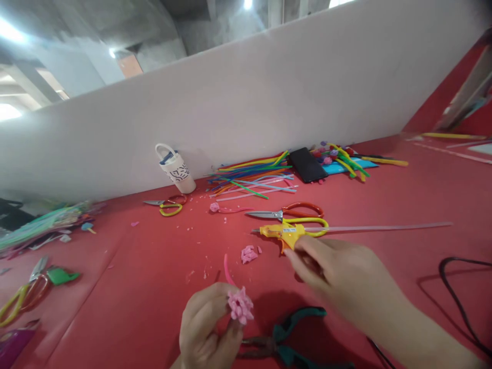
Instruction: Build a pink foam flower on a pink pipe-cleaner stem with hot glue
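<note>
My left hand is closed around a small pink flower, its petals facing up and its pink stem sticking out beyond the fingers. At the handle of a yellow hot glue gun, my right hand has its thumb and fingers closed; the hand is slightly blurred. A long translucent glue stick runs out of the gun's back. Scissors with red and yellow handles lie against the gun's far side. Pink cut pieces sit between the hands. Green-handled pliers lie beside my left hand.
On the red table, a second pink flower and more scissors lie farther back. A white cup, colourful pipe cleaners and a black phone are by the wall. At right a black cable curves; scissors lie left.
</note>
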A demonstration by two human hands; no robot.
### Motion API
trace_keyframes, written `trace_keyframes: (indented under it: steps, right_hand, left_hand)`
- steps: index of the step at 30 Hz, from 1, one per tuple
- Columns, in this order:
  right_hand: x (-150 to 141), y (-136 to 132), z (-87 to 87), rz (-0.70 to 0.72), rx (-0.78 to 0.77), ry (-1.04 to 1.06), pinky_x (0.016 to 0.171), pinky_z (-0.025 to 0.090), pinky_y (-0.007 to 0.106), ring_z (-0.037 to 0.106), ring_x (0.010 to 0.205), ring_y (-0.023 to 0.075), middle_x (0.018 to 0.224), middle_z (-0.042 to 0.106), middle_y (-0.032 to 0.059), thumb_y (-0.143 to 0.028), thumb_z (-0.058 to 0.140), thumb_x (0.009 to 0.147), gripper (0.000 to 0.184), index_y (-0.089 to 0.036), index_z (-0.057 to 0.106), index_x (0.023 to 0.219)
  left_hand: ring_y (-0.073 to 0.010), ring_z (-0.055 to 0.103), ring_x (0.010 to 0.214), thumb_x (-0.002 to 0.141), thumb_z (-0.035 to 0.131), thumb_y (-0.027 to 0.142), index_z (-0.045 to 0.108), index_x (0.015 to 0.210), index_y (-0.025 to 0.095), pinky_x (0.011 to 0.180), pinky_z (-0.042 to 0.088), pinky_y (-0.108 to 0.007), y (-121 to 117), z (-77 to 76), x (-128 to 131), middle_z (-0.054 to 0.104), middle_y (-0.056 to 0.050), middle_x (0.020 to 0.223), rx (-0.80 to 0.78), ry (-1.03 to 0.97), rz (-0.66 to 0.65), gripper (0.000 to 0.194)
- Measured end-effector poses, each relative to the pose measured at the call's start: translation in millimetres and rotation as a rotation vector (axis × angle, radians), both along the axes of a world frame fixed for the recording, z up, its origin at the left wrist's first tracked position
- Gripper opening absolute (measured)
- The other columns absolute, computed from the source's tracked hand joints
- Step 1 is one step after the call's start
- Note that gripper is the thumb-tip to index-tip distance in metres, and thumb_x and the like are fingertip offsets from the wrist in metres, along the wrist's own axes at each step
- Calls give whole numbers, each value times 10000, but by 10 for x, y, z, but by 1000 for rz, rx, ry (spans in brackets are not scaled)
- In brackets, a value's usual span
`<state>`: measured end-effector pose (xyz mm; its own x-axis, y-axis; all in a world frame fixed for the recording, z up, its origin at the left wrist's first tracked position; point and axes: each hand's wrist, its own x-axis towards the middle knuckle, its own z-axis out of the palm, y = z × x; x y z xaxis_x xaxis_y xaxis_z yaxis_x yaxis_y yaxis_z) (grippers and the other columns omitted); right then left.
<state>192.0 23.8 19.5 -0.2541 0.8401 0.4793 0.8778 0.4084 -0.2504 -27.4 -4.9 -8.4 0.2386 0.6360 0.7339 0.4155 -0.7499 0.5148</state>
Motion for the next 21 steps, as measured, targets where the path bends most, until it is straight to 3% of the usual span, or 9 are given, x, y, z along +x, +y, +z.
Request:
trace_keyframes:
  steps: [2,6,10,15,18,21]
  right_hand:
    - [73,123,-63,-175,-331,-171,432,255,281,585,490,215,543,619,54,-322,495,823,207,-211,558,661]
    - [126,270,-256,-195,-471,-181,469,306,284,643,601,281,638,672,104,-391,552,788,249,-189,588,646]
    - [115,341,-369,-240,-561,-80,502,336,309,644,645,318,675,667,144,-370,561,769,228,-148,596,730]
    - [129,428,-355,-177,-688,272,502,362,284,602,584,213,675,642,81,-200,509,719,86,-162,546,787]
    - [116,432,-287,-39,-765,584,489,407,261,551,514,144,691,616,24,-277,475,760,176,-180,483,908]
    - [79,387,-196,73,-774,883,551,441,249,570,613,132,767,573,-4,-382,541,727,285,-212,416,919]
  left_hand:
    - [-173,655,615,720,535,7,572,804,178,572,558,-280,6,9,-10,650,-34,660,-5,-24,-23,194]
    - [-152,627,571,720,538,3,570,789,190,544,537,-268,17,-14,-26,624,-19,641,-37,-50,11,202]
    - [-81,491,391,732,554,48,602,744,186,391,427,-194,5,25,22,589,15,554,-138,-140,49,146]
    - [-50,382,370,740,583,154,583,569,172,340,309,-152,-29,166,96,501,44,446,-462,-468,184,172]
    - [-21,353,331,744,609,214,576,595,160,318,264,-119,-4,203,79,511,52,432,-688,-631,162,161]
    - [-2,363,261,765,617,273,551,613,148,280,227,-97,56,201,57,556,45,433,-899,-710,93,208]
